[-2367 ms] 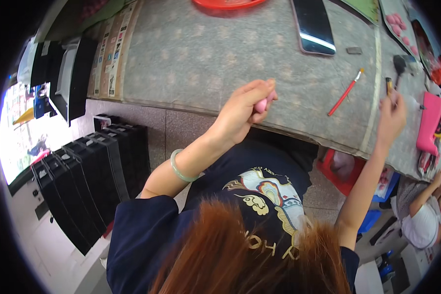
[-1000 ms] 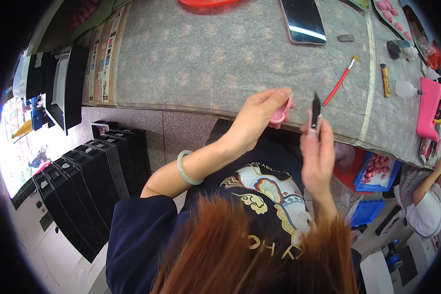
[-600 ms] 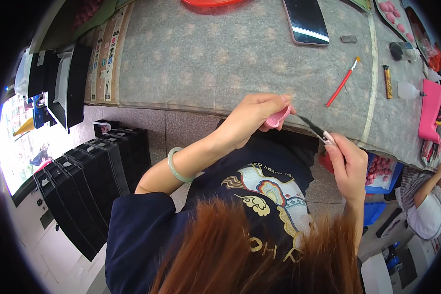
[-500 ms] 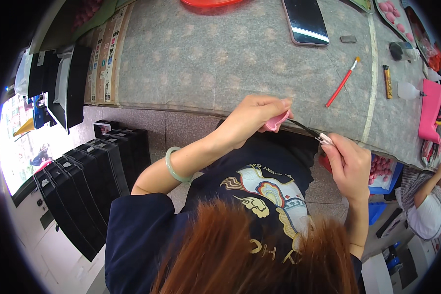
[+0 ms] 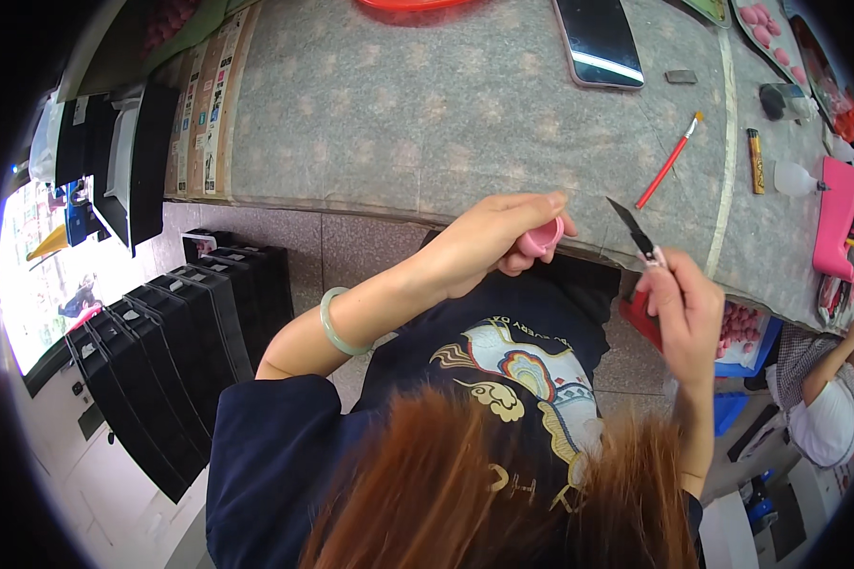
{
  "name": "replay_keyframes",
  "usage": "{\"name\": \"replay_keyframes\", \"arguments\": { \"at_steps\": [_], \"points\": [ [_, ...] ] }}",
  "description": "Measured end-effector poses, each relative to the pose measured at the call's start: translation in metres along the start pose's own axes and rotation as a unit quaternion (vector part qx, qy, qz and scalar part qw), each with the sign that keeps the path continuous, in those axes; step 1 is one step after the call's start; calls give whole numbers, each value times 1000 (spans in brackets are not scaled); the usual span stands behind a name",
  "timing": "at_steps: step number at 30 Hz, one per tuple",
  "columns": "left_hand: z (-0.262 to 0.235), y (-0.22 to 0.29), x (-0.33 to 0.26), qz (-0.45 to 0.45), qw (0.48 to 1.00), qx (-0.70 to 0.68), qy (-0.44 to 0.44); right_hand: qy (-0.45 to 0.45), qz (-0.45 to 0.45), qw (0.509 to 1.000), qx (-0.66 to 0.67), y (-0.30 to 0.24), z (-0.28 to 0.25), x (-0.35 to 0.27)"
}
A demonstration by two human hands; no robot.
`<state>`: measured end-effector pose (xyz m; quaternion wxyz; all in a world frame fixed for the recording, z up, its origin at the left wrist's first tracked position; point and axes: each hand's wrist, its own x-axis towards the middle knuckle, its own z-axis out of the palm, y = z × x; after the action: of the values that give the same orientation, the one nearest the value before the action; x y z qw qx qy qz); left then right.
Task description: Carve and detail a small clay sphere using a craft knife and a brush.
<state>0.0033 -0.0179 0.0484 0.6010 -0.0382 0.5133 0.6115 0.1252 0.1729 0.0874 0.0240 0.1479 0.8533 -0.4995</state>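
A pale green bangle [image 5: 329, 322] circles the person's left forearm above a dark printed T-shirt [image 5: 503, 379]. The left hand [image 5: 493, 237] grips a small hollow pink piece [image 5: 539, 239] between thumb and fingers, just off the table's near edge, opening showing. To its right, the right hand [image 5: 685, 308] grasps a black-bladed knife [image 5: 636, 229] by its pale handle, blade angled up-left, near the piece but apart from it. On the grey table cover [image 5: 399, 114] beyond lies a red-handled paintbrush [image 5: 669, 161], with a pink tape dispenser [image 5: 833, 228] well to its right. Farther off are a grey block [image 5: 680, 77] and a smartphone [image 5: 600, 43].
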Motion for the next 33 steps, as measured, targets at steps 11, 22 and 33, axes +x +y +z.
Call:
{"name": "replay_keyframes", "arguments": {
  "at_steps": [11, 22, 33],
  "points": [
    [9, -5, -3, 80, 981, -172, -46, 59, 105, 954, 274, -10, 45, -8],
    [20, -5, 0, 151, 982, -113, 25, 130, 51, 966, 216, -8, 77, 12],
    [24, 1, -2, 114, 993, -21, 29, 20, 115, 911, 396, -11, 62, 24]
  ]
}}
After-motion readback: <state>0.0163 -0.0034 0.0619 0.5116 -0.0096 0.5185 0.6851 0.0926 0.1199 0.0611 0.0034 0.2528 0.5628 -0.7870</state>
